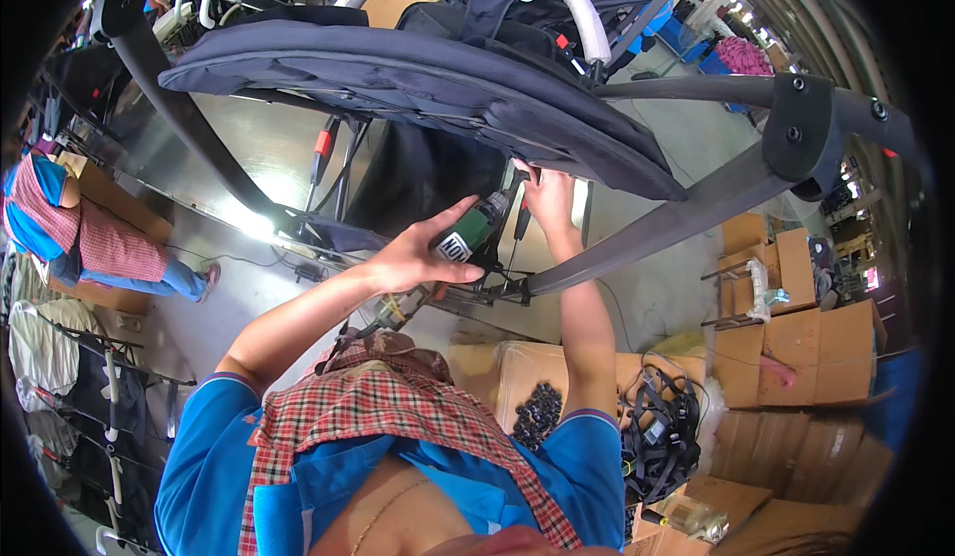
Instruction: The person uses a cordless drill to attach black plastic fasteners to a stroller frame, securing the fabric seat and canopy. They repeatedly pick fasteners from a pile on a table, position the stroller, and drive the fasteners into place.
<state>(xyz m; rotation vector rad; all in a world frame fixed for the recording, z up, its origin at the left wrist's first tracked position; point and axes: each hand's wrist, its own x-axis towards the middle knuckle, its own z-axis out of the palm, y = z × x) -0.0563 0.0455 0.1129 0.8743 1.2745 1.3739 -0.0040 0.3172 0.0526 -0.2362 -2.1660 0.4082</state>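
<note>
Power tool [470, 228], green and black, sits in the left hand [418, 256], clamped between thumb and fingers. Just beyond it, the right hand [549, 198] is near the black fabric panel [418, 74]; I cannot tell whether it grips anything. 1 dark stroller tube [667, 220] slants past its forearm.

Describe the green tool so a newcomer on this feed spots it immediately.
Start at the large dark tubular frame spanning the upper picture. Below its middle, find the person's left hand, wrapped around the green tool. Its green casing and white label set it apart from the black fabric behind.
</note>
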